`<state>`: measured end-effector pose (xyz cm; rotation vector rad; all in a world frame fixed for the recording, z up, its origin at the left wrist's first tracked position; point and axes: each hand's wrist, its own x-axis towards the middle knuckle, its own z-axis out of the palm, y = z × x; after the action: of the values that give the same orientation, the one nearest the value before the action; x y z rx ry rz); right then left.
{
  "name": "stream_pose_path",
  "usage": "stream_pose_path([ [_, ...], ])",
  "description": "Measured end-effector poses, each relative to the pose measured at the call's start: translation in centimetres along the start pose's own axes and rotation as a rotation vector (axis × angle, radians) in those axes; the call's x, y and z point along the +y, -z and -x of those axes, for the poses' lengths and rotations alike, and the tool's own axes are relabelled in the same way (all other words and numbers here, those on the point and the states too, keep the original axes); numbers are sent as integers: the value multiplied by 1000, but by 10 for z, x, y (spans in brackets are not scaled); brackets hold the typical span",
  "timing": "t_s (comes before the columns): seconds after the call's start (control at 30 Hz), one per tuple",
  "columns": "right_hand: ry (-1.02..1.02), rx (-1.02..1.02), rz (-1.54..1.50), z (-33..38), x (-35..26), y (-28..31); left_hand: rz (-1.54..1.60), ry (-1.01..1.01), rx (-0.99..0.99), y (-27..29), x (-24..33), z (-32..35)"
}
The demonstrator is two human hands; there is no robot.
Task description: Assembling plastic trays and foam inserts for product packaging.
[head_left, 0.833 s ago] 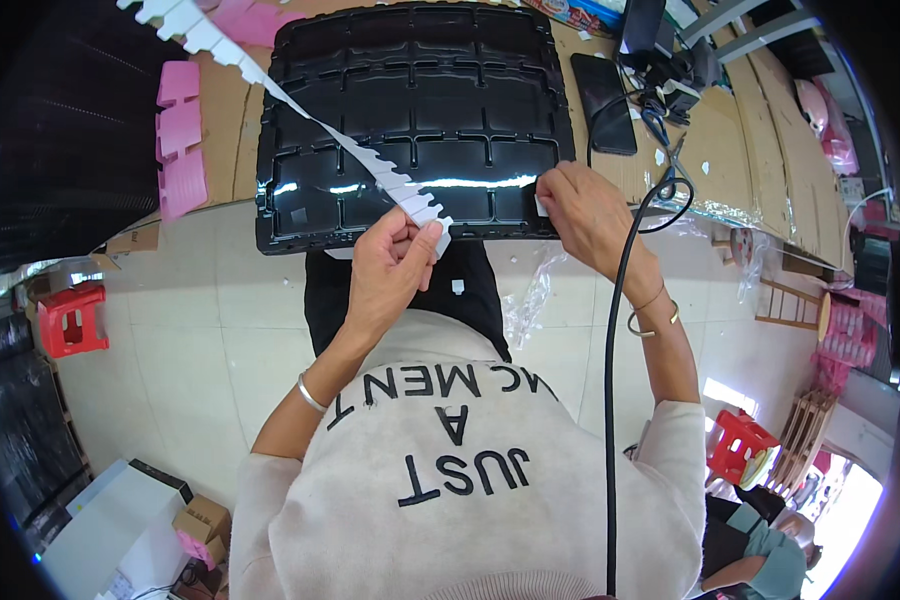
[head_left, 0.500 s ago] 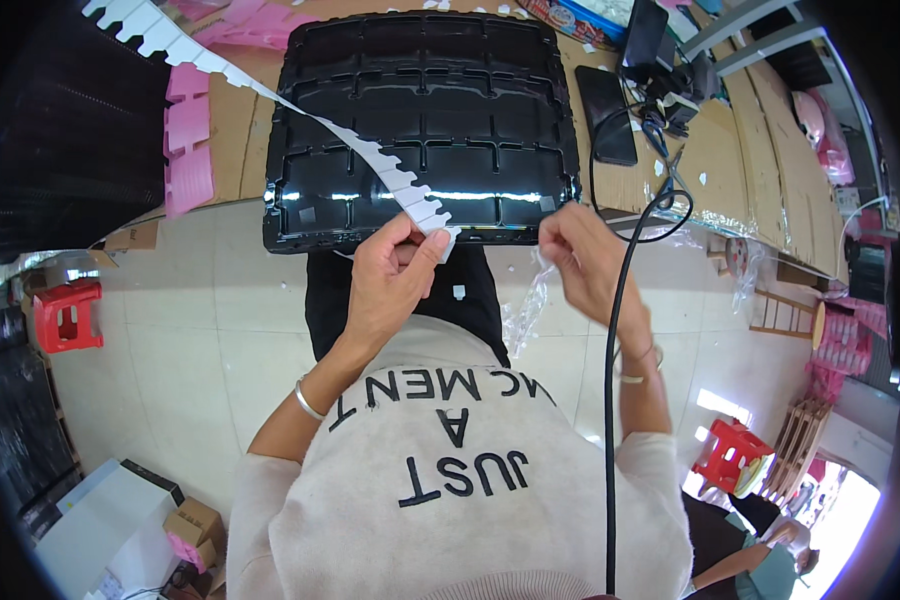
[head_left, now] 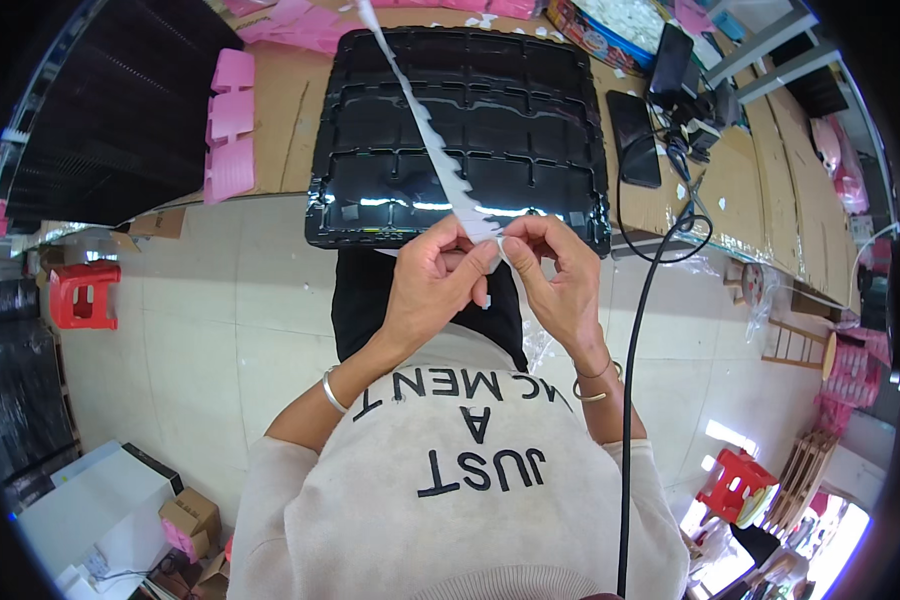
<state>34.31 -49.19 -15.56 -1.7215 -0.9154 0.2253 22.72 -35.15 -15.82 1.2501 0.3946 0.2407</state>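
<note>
A long, narrow white strip [head_left: 448, 172] with notches along one edge rises from my hands across a black molded plastic tray [head_left: 545, 112]. Its upper end runs out past the tray's far edge. My left hand [head_left: 430, 285] is closed, pinching the strip's near end between thumb and fingers. Close against it, my right hand [head_left: 562, 285] is closed too, thumb and forefinger on the tip of that same end. Both hands are in front of the tray's near edge. The fingers partly hide the strip's tip.
Pink notched pieces [head_left: 232, 120] lie left of the tray, beside a large black ribbed panel [head_left: 100, 110]. On the right are a dark phone [head_left: 634, 140], scissors [head_left: 688, 195] and cables. One black cable [head_left: 638, 350] hangs past my right arm. A red stool [head_left: 85, 295] stands on the floor.
My right hand has moved left to meet my left hand at the strip's end. The strip now stands steeper over the tray. The whole view has shifted slightly.
</note>
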Motion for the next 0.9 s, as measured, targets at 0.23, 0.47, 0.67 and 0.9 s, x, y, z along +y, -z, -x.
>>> stream_pose_path([
  [0.23, 102, -144, 56, -21, -21, -4, -84, -15, 118, 15, 16, -4],
  [0.47, 268, -57, 227, -113, -18, 30, -223, -190, 505, 90, 35, -23],
  [0.67, 275, -87, 583, -212, 68, 87, -501, -283, 783, 210, -3, -27],
  [0.9, 282, -195, 843, -259, 119, 97, -608, -232, 833, 240, -28, -17],
])
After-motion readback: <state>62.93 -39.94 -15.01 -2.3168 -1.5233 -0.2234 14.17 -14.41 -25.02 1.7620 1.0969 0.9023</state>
